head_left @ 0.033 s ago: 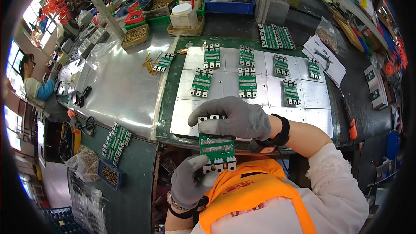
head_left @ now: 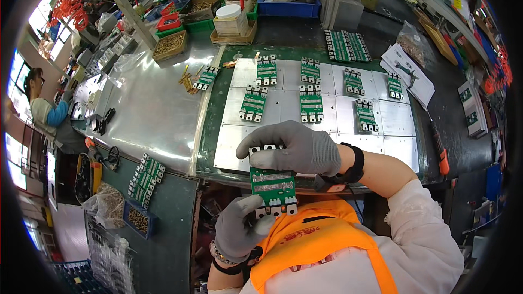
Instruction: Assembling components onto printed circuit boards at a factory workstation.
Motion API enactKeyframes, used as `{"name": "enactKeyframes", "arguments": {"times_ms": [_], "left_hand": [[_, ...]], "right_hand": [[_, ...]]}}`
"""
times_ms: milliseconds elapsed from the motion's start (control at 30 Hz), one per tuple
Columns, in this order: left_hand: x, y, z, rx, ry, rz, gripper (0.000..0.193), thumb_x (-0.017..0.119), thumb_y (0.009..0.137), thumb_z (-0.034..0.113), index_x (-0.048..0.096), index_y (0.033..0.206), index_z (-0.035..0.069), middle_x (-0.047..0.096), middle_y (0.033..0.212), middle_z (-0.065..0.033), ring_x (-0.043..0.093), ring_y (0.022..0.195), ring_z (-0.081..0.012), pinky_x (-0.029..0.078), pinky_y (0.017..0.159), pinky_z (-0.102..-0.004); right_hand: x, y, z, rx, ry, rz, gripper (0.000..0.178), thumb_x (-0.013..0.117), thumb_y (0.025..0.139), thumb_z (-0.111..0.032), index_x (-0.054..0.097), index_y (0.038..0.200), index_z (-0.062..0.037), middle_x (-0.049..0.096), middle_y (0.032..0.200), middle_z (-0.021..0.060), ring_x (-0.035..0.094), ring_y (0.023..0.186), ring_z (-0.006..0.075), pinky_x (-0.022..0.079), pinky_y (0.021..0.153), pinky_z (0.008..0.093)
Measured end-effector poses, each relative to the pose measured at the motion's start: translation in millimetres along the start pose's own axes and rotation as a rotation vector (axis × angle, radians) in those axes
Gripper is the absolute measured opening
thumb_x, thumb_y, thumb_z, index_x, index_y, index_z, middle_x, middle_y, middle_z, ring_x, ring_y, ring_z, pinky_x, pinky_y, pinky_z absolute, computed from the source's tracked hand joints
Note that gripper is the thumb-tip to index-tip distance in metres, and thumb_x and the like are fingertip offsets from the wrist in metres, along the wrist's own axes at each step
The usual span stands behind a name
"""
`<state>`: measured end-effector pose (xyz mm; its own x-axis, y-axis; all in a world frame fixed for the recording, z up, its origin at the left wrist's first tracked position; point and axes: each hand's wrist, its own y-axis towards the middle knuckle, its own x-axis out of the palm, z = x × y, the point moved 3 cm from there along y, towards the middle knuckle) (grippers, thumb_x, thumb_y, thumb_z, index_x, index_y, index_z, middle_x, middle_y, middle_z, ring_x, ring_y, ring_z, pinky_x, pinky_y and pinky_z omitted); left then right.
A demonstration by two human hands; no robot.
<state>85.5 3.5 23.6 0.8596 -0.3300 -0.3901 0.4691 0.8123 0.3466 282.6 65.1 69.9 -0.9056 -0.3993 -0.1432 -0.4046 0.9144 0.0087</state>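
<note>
I hold a green circuit board (head_left: pixel 271 181) with white terminal blocks upright in front of my chest. My left hand (head_left: pixel 239 227), in a grey glove, grips its lower end. My right hand (head_left: pixel 297 147), also gloved, covers its top edge. Just beyond my hands lie square metal plates (head_left: pixel 400 118) on a green mat, and several of them carry similar green boards (head_left: pixel 311 106).
A stack of green boards (head_left: pixel 145 179) and a bin of brass parts (head_left: pixel 139 219) sit at the lower left. Bins, boxes and a white tub (head_left: pixel 229 17) line the far edge. A red-handled screwdriver (head_left: pixel 440 152) lies on the right. Another person (head_left: pixel 46 111) works far left.
</note>
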Motion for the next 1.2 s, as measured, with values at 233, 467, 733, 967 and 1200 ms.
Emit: {"name": "enactKeyframes", "arguments": {"times_ms": [233,467,733,967,1200], "left_hand": [[4,-3,-5,0.036,-0.031,0.061,0.058,0.076,0.078,0.038,0.050,0.103,-0.007,0.057,0.093,-0.0144,0.059,0.076,-0.0150,0.048,0.062,-0.0239],[4,0,0,0.035,-0.023,0.028,0.059,0.078,0.076,0.038,0.049,0.105,-0.005,0.056,0.093,-0.0136,0.058,0.074,-0.0142,0.048,0.062,-0.0225],[12,13,-22,-0.767,-1.120,-0.087,0.094,0.080,0.065,0.050,0.038,0.129,-0.005,0.055,0.112,-0.0135,0.058,0.106,-0.0227,0.050,0.088,-0.0334],[9,21,-50,-0.622,-1.268,-0.093,0.053,0.060,0.079,0.019,0.046,0.123,-0.007,0.063,0.102,-0.0188,0.063,0.089,-0.0220,0.053,0.077,-0.0326],[-21,13,-84,-0.586,-1.284,0.272,0.050,0.059,0.082,0.019,0.047,0.124,-0.006,0.063,0.096,-0.0170,0.065,0.077,-0.0207,0.054,0.067,-0.0293]], "right_hand": [[-1,-2,-5,-0.008,-0.012,-0.022,0.030,0.058,0.088,-0.027,0.065,0.108,-0.0059,0.067,0.098,0.0077,0.060,0.091,0.0149,0.047,0.084,0.0280],[1,-1,-3,0.015,0.000,-0.043,0.029,0.058,0.088,-0.026,0.065,0.108,-0.0056,0.066,0.097,0.0074,0.059,0.090,0.0137,0.047,0.084,0.0270],[29,6,-9,-0.006,-0.097,-0.244,0.030,0.057,0.091,-0.028,0.061,0.113,-0.0080,0.065,0.097,0.0092,0.062,0.093,0.0188,0.048,0.082,0.0301],[6,71,-8,-0.202,-0.791,-0.175,0.028,0.056,0.088,-0.024,0.061,0.114,-0.0156,0.060,0.099,0.0091,0.059,0.097,0.0291,0.047,0.088,0.0371],[-201,200,43,0.545,-1.741,-0.414,0.030,0.060,0.081,-0.022,0.068,0.109,-0.0137,0.068,0.102,0.0088,0.064,0.094,0.0282,0.050,0.082,0.0386]]}}
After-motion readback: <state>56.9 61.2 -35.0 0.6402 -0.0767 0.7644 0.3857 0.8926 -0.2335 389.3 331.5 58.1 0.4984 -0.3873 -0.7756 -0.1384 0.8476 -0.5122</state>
